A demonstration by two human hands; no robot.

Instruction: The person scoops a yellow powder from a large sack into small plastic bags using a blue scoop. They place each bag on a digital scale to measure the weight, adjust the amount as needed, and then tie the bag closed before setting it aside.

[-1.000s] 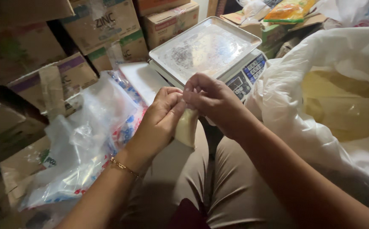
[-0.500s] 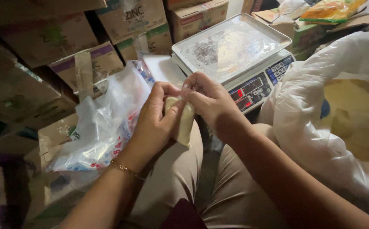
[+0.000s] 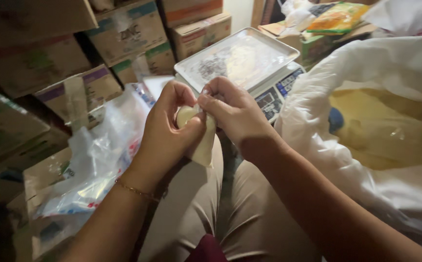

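I am pinching a small pale filled bag (image 3: pixel 202 140) with both hands — left hand (image 3: pixel 165 133) gripping its body, right hand (image 3: pixel 233 114) closing on its top — above my lap, just before the weighing scale (image 3: pixel 242 60).

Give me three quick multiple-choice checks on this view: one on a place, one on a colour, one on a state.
1. Where is the scale?
A. ahead of the hands
B. on the lap
C. inside the sack

2. What colour is the powder in the big white sack?
A. blue
B. yellow
C. black

3. How is the small pale bag held?
A. lying loose on the scale
B. by the left hand alone
C. by both hands

Answers:
A, the scale sits beyond the knuckles.
B, the open sack shows yellow.
C, left hand and right hand both pinch its top.
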